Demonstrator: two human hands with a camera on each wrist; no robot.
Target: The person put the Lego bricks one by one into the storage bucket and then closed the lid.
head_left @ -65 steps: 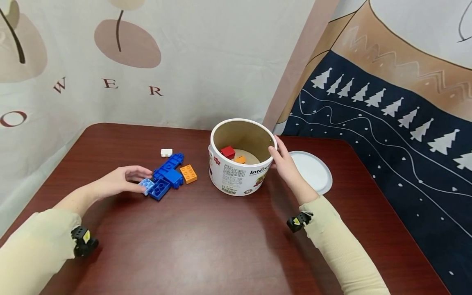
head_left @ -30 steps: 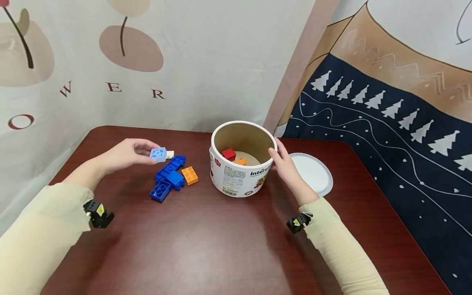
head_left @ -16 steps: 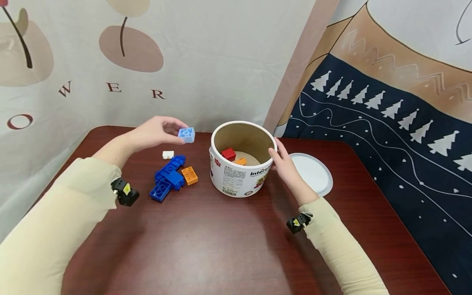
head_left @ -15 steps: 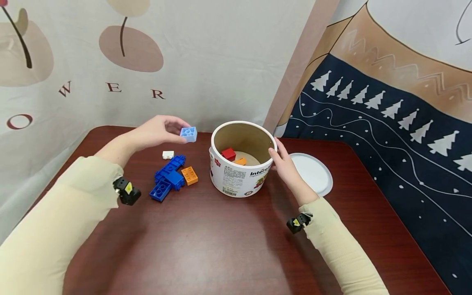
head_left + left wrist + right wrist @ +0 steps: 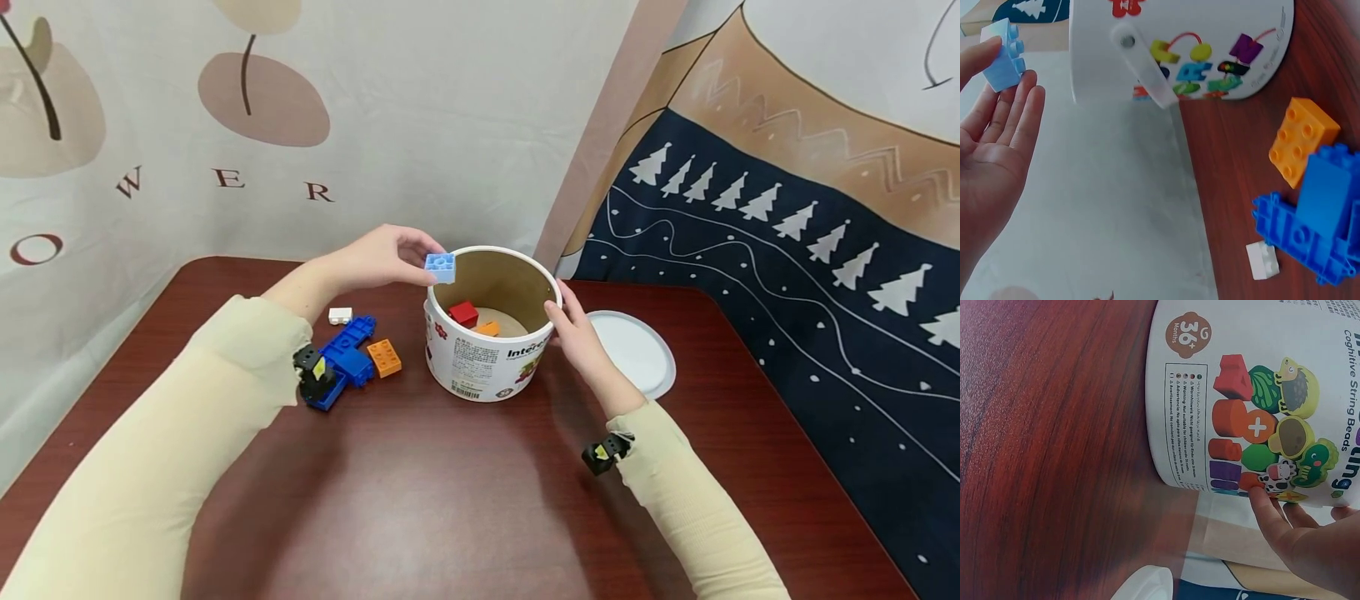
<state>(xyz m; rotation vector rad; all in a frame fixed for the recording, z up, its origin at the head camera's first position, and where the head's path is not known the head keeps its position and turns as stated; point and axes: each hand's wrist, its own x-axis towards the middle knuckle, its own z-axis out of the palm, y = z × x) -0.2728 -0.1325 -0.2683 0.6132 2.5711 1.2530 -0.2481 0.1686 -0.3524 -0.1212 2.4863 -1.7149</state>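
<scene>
My left hand [image 5: 382,258] pinches a light blue toy block [image 5: 440,267] between thumb and fingertips. The block hangs at the left rim of the white round bucket [image 5: 472,367], overlapping it in the head view. In the left wrist view, the block's studs point to the right. My right hand [image 5: 581,333] holds the bucket's right side, thumb at the rim and fingers against the outer wall. Inside the bucket lie a red block [image 5: 463,313] and an orange block [image 5: 487,328].
Left of the bucket lie several joined blue blocks [image 5: 352,362], an orange block [image 5: 385,358] and a small white block [image 5: 341,316]. My left sleeve and wrist camera partly cover the blue ones. A white lid [image 5: 637,350] lies right of the bucket on the brown table [image 5: 480,492].
My left hand took the light blue block from beside the blue blocks, lifted it and carried it right to the bucket's rim. The right hand and bucket have stayed in place.
</scene>
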